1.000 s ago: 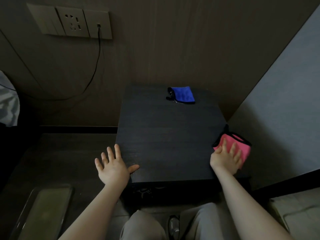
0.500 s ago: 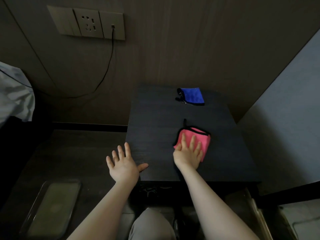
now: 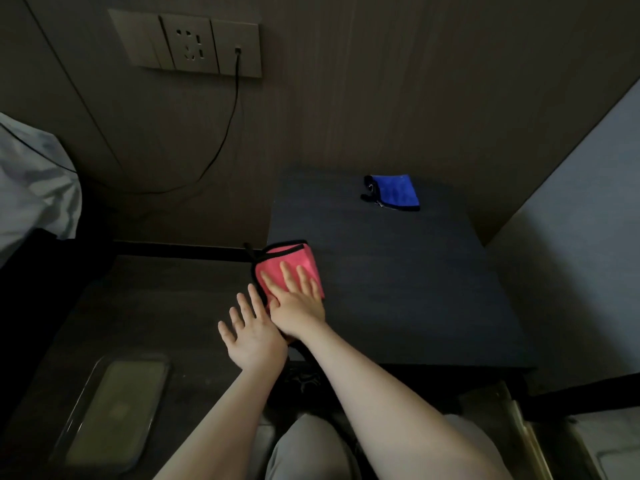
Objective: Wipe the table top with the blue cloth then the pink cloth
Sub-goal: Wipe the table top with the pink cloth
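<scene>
A folded pink cloth (image 3: 292, 263) with black edging lies at the left edge of the dark table top (image 3: 398, 289). My right hand (image 3: 298, 303) presses flat on it with straight fingers. My left hand (image 3: 251, 332) hovers with spread fingers just left of the table's front left corner, touching the side of my right hand. A folded blue cloth (image 3: 394, 192) lies by itself at the back of the table, near the wall.
A wall socket (image 3: 194, 43) with a black cable (image 3: 221, 143) hanging from it is on the wooden wall behind. A pale wall (image 3: 571, 254) borders the table's right side. A clear tray (image 3: 110, 410) sits on the low surface at lower left. White bedding (image 3: 31, 188) lies at far left.
My right hand has slid the pink cloth from the table's right edge across to its left edge. My left hand stayed near the front left corner.
</scene>
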